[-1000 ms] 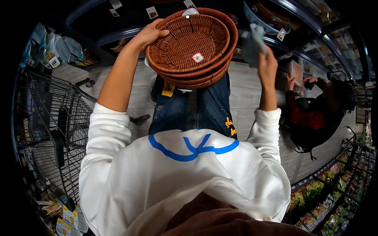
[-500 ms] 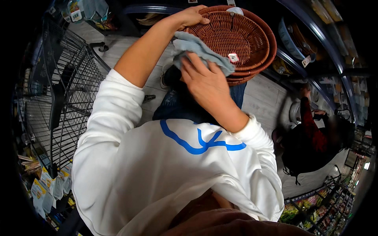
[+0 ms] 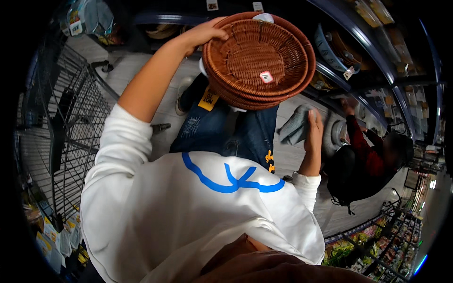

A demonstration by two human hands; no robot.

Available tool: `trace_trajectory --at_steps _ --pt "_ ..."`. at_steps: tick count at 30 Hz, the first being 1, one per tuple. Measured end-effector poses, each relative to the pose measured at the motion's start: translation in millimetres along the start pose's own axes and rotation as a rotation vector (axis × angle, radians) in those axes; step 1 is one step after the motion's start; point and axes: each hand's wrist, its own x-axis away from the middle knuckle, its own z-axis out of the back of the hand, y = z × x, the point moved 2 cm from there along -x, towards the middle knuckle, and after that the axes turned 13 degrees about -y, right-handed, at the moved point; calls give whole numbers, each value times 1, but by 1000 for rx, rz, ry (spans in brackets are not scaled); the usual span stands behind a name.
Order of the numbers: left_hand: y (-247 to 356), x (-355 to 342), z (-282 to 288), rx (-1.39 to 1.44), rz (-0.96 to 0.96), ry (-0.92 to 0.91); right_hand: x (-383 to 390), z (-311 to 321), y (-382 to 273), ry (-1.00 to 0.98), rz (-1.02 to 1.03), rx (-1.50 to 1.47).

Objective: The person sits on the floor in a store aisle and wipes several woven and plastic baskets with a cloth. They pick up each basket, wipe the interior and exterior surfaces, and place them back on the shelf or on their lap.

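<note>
In a shop aisle, left hand (image 3: 204, 34) fingers grip stacked brown wicker baskets (image 3: 262, 59); right hand (image 3: 313, 132) clutches grey cloth (image 3: 295, 126).

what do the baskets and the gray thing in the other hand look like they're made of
Baskets: woven wicker or rattan, by the ribbed weave; reddish-brown with a slight sheen, possibly varnished. The left hand grips the rim. The cloth in the right hand: soft gray fabric, matte, judging by its limp folds; the exact fiber can't be told.
</note>
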Motion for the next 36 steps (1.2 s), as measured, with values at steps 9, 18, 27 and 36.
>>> trace_trajectory --at_steps 9,18,27,36 --pt "-11 66 -42 796 202 -11 -55 -70 2 -439 -58 -323" --pt "26 5 -50 696 111 32 -112 -35 -22 -428 -17 -321" --pt "47 -120 -54 555 191 -110 -161 22 -29 -342 17 -697" --pt "44 -201 -26 495 272 16 -233 25 -31 -476 -32 -689"
